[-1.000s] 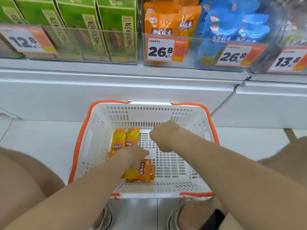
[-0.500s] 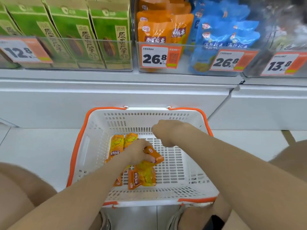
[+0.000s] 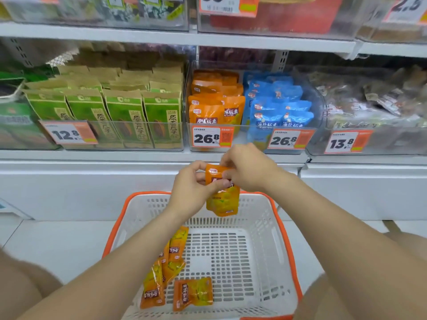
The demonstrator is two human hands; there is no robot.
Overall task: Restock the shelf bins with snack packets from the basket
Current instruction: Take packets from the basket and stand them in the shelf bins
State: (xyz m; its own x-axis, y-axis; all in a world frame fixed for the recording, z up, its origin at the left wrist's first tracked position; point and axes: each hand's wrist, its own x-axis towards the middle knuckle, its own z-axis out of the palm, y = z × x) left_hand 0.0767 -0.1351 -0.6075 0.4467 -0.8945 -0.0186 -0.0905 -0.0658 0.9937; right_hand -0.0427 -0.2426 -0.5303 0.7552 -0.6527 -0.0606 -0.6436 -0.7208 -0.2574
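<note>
Your left hand (image 3: 191,183) and right hand (image 3: 249,169) both pinch the top of one orange packet (image 3: 223,199), which hangs upright between them above the far rim of the white basket (image 3: 284,227). Just beyond your hands sits the shelf bin (image 3: 212,135) of matching orange packets. Below your left forearm, more packets (image 3: 172,262) lie in the basket.

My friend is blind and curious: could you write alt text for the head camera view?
A left hand and a right hand grip one orange snack packet above an orange-rimmed white basket. More orange packets lie in the basket; on the shelf behind, a clear bin holds orange bags beside blue bags.
</note>
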